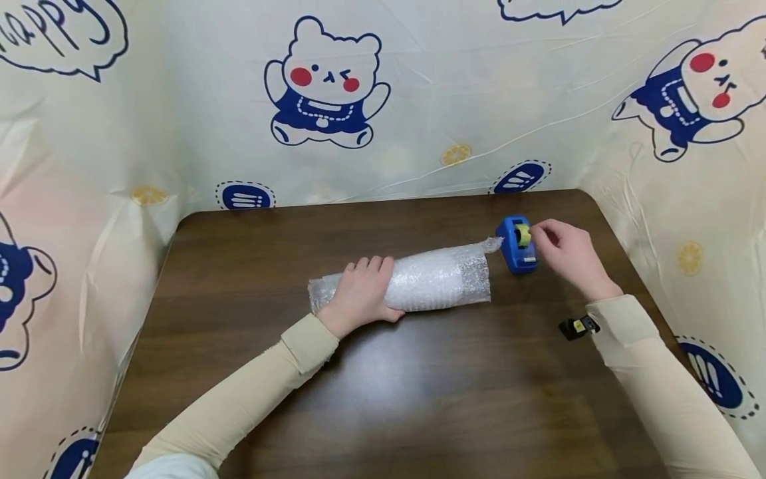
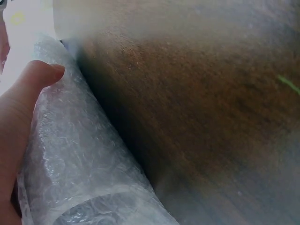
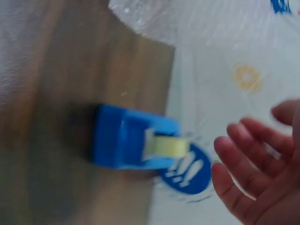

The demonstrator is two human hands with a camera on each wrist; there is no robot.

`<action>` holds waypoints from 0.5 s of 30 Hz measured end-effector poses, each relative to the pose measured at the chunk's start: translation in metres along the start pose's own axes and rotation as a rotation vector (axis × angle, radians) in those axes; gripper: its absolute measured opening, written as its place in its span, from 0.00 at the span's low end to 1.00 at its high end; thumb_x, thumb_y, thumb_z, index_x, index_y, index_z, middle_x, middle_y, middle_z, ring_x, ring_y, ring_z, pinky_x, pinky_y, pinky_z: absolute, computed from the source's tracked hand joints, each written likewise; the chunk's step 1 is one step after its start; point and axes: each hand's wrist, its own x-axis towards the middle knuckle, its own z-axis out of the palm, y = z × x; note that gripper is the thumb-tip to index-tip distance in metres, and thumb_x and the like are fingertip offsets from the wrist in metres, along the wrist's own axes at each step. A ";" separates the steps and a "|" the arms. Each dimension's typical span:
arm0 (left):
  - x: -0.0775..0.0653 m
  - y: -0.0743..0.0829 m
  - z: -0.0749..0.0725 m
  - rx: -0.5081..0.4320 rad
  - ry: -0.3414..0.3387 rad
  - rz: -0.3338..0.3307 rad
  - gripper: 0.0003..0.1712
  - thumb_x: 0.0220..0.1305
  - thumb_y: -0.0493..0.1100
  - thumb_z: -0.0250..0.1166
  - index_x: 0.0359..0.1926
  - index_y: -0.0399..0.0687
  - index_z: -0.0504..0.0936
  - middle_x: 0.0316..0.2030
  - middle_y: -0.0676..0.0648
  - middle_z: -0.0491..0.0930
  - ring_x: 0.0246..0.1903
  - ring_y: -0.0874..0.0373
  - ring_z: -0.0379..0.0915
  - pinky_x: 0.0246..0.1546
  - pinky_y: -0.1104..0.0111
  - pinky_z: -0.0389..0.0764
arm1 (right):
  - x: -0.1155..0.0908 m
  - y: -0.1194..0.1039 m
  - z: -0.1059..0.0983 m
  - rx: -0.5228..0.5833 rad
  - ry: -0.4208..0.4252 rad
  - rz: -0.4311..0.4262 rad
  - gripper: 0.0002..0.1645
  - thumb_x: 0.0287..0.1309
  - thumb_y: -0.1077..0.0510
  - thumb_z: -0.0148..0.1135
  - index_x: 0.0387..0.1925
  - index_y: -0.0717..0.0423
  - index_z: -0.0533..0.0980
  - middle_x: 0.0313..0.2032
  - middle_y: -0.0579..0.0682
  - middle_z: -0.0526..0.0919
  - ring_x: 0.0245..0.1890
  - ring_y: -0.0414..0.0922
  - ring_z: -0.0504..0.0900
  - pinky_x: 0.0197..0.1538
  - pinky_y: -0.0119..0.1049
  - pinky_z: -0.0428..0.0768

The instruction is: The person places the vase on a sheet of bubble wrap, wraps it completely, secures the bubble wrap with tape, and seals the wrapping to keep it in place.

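Note:
A roll wrapped in bubble wrap lies across the table, a loose corner of the wrap sticking out at its right end. My left hand holds the roll near its left end, fingers over the top and thumb along the near side. In the left wrist view, that thumb lies against the bubble wrap. Just past the roll's right end stands a blue tape dispenser with a yellowish roll of tape. Beside the dispenser is my right hand, its fingers loosely bent and nothing between them in the right wrist view.
The brown wooden table has a pale printed sheet with cartoon bears hanging behind it and at both sides. A small black device sits at my right wrist. The dispenser stands near the table's far right part.

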 end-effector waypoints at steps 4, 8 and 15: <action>-0.001 -0.001 0.000 0.004 0.001 0.001 0.55 0.35 0.76 0.78 0.52 0.39 0.75 0.39 0.42 0.82 0.33 0.45 0.78 0.28 0.56 0.78 | -0.002 0.021 -0.002 0.028 -0.082 0.192 0.26 0.77 0.47 0.50 0.49 0.66 0.81 0.37 0.63 0.87 0.34 0.53 0.82 0.35 0.36 0.77; -0.001 -0.001 0.001 -0.001 -0.006 -0.001 0.54 0.35 0.76 0.78 0.51 0.40 0.75 0.39 0.42 0.81 0.33 0.45 0.78 0.28 0.56 0.78 | 0.000 0.039 0.003 0.078 -0.238 0.303 0.29 0.78 0.45 0.49 0.53 0.69 0.78 0.38 0.64 0.86 0.37 0.56 0.83 0.36 0.36 0.80; 0.000 0.000 0.000 -0.017 -0.039 -0.016 0.53 0.37 0.75 0.77 0.52 0.40 0.75 0.40 0.42 0.81 0.34 0.44 0.78 0.29 0.56 0.78 | 0.004 0.053 0.012 0.212 -0.340 0.419 0.32 0.78 0.43 0.52 0.56 0.71 0.76 0.40 0.61 0.83 0.35 0.47 0.81 0.37 0.34 0.83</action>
